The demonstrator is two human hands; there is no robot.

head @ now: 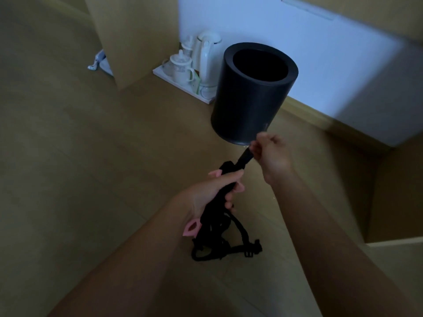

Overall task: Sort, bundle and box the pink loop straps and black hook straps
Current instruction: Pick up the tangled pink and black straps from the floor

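Observation:
My left hand (211,193) grips a bundle of black hook straps (219,239), whose loose ends hang below the hand in a tangle. Pink loop strap ends (191,228) poke out under the palm and by the fingers. My right hand (267,149) pinches the upper end of one black strap (243,160), stretched between the two hands. Both hands are held above the floor, just in front of a black bin.
A black round bin (249,94) stands open on the tan floor. Behind it sits a white tray (180,84) with a kettle and cups. A wooden panel (128,37) rises at the back left. A white wall with a skirting board (315,117) runs on the right.

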